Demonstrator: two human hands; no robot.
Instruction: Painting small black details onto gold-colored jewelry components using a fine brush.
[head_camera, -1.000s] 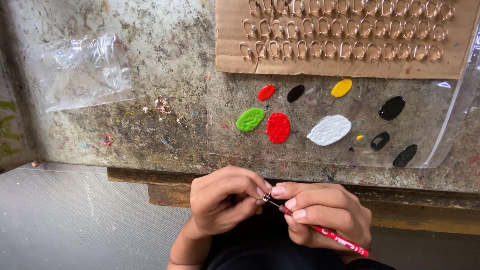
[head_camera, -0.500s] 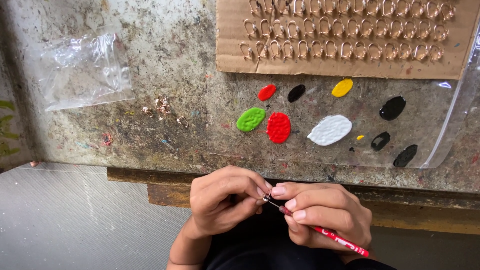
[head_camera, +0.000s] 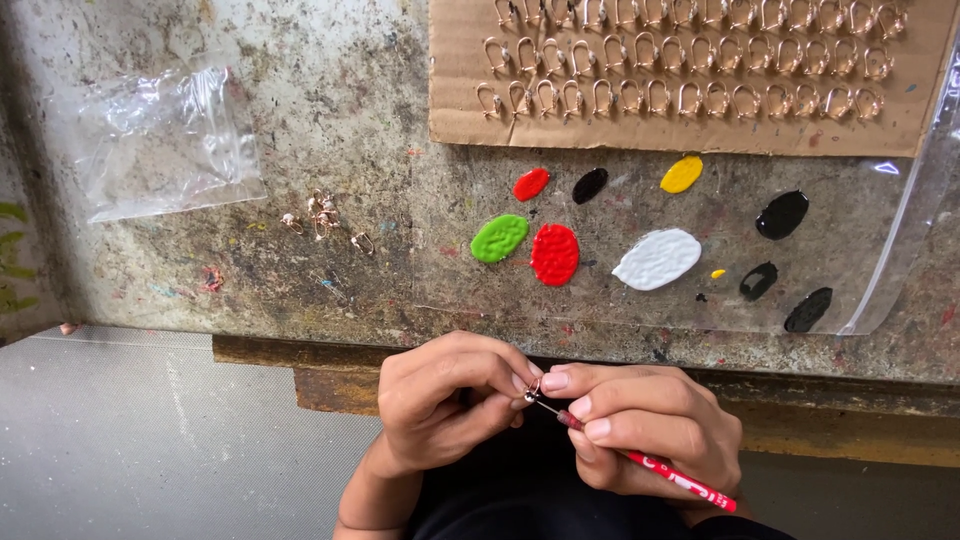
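My left hand (head_camera: 450, 400) pinches a tiny metal earring hook (head_camera: 531, 392) just below the table's front edge. My right hand (head_camera: 650, 425) grips a thin red paintbrush (head_camera: 660, 470) like a pen, its fine tip touching the hook. Both hands meet at their fingertips. On the table above them lie paint blobs on a clear plastic sheet: green (head_camera: 499, 238), red (head_camera: 555, 254), white (head_camera: 657, 259), yellow (head_camera: 682, 174) and several black ones (head_camera: 782, 214).
A cardboard sheet (head_camera: 460, 110) at the back holds rows of copper-coloured hooks (head_camera: 690, 95). A few loose hooks (head_camera: 325, 215) lie at the left, beside an empty clear plastic bag (head_camera: 160, 140). The worn table has a rusty front edge (head_camera: 300, 360).
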